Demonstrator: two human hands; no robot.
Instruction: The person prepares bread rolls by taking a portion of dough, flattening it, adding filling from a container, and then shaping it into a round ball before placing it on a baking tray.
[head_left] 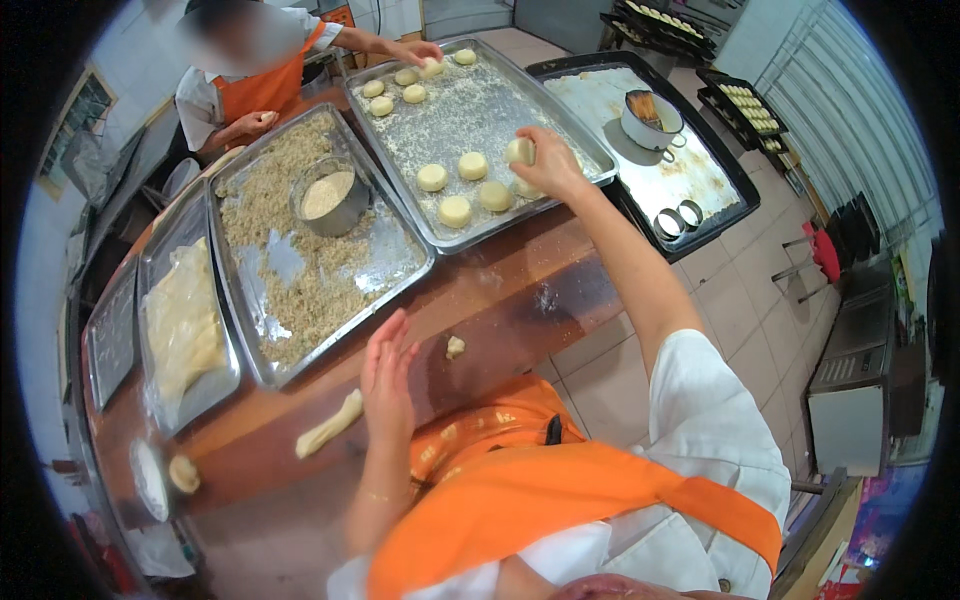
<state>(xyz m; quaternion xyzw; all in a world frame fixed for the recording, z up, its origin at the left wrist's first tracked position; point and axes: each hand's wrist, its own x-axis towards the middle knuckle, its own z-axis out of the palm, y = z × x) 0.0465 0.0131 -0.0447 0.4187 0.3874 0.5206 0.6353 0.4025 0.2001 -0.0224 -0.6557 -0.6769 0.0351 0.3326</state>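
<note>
My right hand (552,166) reaches over the floured metal tray (430,130) and grips a pale round dough piece (520,151) between fingers and thumb. Several similar dough rounds (455,211) lie just left of it on the tray, and one is partly hidden beneath my hand. My left hand (388,385) is raised near the table's front edge with its fingers stretched out, holding nothing. Beside it a strip of dough (330,424) lies on the wooden table (480,300). A small dough scrap (455,347) sits to the right of that hand.
A crumb-covered tray (330,352) holds a metal pot (328,195). Farther left, plastic covers dough (185,310) on another tray. At right a black-rimmed tray (735,205) carries a white pot (652,125) and two metal rings (669,224). A co-worker's hand (415,53) touches dough at the far side.
</note>
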